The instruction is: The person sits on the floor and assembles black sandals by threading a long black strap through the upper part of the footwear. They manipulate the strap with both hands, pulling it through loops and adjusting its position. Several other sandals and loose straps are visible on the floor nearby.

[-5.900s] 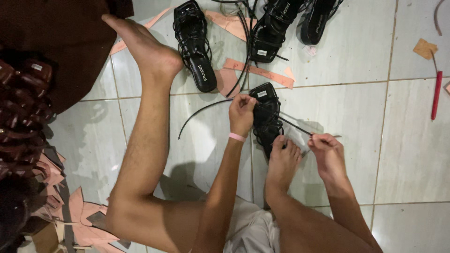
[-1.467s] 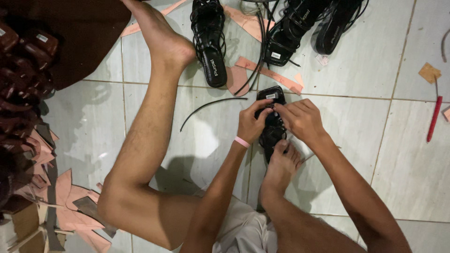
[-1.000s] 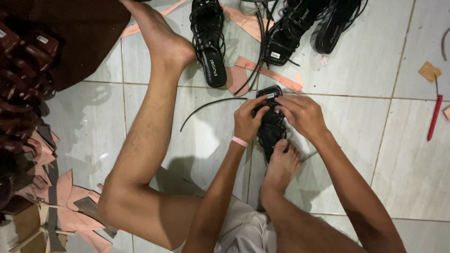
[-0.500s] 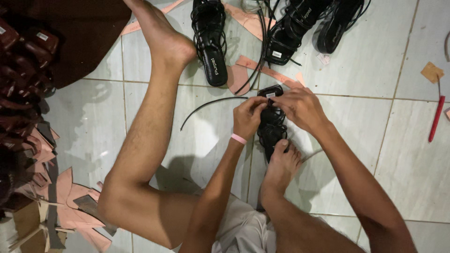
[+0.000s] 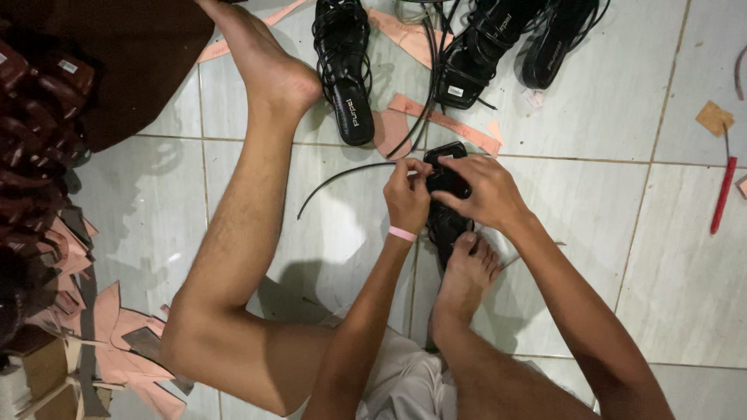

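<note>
I sit on a tiled floor with a black sandal sole (image 5: 450,225) pinned under the toes of my right foot (image 5: 465,276). My left hand (image 5: 407,194), with a pink band at the wrist, pinches a thin black strap (image 5: 342,177) at the sole's left edge. My right hand (image 5: 482,190) lies over the toe end of the sole, fingers pressing on it and on the strap there. The strap's loose end curves away to the left across the tile.
My left leg (image 5: 249,194) stretches out toward the top. Finished black strappy sandals (image 5: 344,66) (image 5: 482,54) (image 5: 556,43) lie beyond the hands. Pink offcuts (image 5: 443,123) litter the floor. A red-handled tool (image 5: 722,194) lies at right. Dark brown sandals (image 5: 35,179) pile at left.
Earlier my right hand was apart, pulling a strap out to the right. Both hands have since come together on the sole's toe end and barely shifted in the last second.
</note>
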